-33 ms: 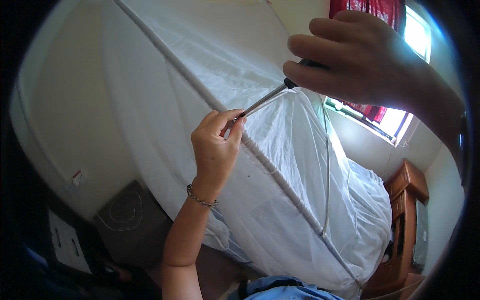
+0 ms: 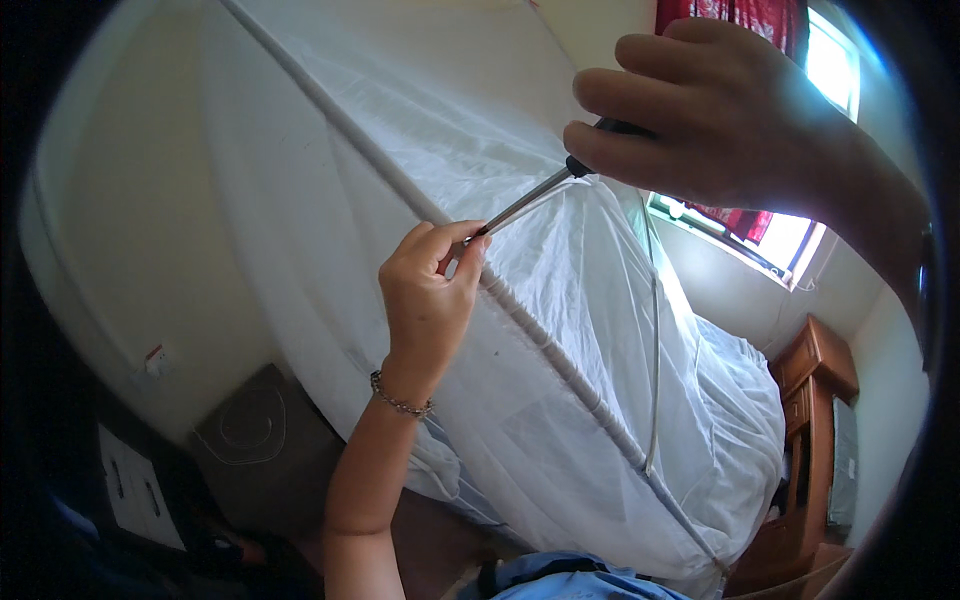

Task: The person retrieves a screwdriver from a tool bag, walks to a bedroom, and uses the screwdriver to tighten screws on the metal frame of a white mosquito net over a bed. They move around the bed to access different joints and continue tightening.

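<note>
A screwdriver (image 2: 530, 199) with a slim metal shaft slants down to the left from my right hand (image 2: 705, 115). My right fingers are wrapped round its black handle, which they mostly hide. My left hand (image 2: 430, 300), wearing a bracelet (image 2: 400, 404), pinches the lower end of the shaft between thumb and fingertips. Whether a small screw sits at the tip cannot be made out. Right behind these fingertips runs a long pale pole (image 2: 370, 150), slanting from upper left to lower right. White mosquito netting (image 2: 560, 280) hangs around the pole, gathered along its lower part.
A thinner white rod (image 2: 654, 380) stands within the netting. Beyond it are a window (image 2: 833, 68) with a red curtain (image 2: 735, 12) and brown wooden furniture (image 2: 810, 440). At lower left, a dark box-like surface (image 2: 270, 390) carries a loop of thin cord (image 2: 283, 425).
The whole view has shifted very slightly. Both hands keep the same hold on the screwdriver.
</note>
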`<state>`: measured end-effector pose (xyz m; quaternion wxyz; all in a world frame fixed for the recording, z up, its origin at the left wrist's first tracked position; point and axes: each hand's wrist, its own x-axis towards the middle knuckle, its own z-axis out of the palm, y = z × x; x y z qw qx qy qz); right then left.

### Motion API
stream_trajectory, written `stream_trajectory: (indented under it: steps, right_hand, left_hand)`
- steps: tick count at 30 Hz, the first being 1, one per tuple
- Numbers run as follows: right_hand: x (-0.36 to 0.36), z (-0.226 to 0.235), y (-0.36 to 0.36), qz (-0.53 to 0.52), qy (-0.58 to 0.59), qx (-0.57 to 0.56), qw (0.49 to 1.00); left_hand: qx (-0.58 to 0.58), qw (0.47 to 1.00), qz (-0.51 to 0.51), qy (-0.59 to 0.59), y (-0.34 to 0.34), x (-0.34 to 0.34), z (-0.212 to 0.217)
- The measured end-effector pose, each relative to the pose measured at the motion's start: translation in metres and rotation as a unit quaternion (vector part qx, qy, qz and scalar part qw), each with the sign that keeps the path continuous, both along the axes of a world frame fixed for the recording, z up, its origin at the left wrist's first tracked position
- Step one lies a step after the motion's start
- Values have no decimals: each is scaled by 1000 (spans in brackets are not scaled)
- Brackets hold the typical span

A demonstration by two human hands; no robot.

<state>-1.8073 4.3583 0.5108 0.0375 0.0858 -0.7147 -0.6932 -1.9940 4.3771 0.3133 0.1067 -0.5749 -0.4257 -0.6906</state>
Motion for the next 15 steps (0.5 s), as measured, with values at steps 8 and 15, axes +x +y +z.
stream_trajectory:
  steps: [8, 15]
  right_hand:
    - [47, 23, 2, -154, 48, -137, 977]
    - [129, -27, 26, -149, 211, -135, 957]
  left_hand:
    - [-41, 999, -10, 7, 2, -5, 8]
    - [-127, 979, 57, 152, -6, -8, 25]
